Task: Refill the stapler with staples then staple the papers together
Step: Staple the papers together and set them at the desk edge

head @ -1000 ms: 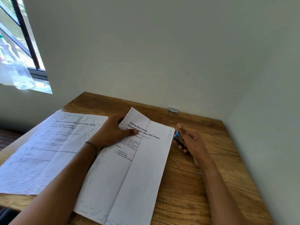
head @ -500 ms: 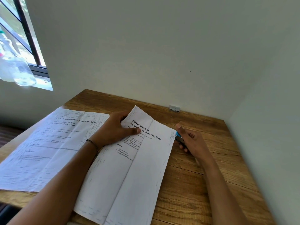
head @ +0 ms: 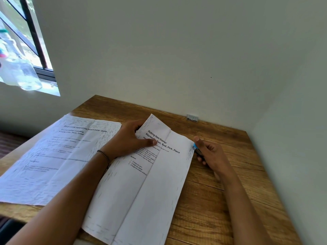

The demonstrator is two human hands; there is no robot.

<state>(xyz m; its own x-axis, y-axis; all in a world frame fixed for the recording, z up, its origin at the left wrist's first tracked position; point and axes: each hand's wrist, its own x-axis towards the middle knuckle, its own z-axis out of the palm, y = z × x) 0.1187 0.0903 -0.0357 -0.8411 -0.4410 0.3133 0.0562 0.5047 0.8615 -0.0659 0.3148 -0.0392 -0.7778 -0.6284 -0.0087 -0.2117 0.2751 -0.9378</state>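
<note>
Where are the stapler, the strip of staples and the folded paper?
stapler (head: pixel 194 146), head view, on its blue tip at the paper's edge.
strip of staples (head: pixel 192 118), head view, on its middle, by the wall.
folded paper (head: pixel 159 188), head view, on its blank lower half.

bare tabletop (head: pixel 221 200) lies open right of the papers (head: pixel 141 191); walls close the far and right edges.
</note>
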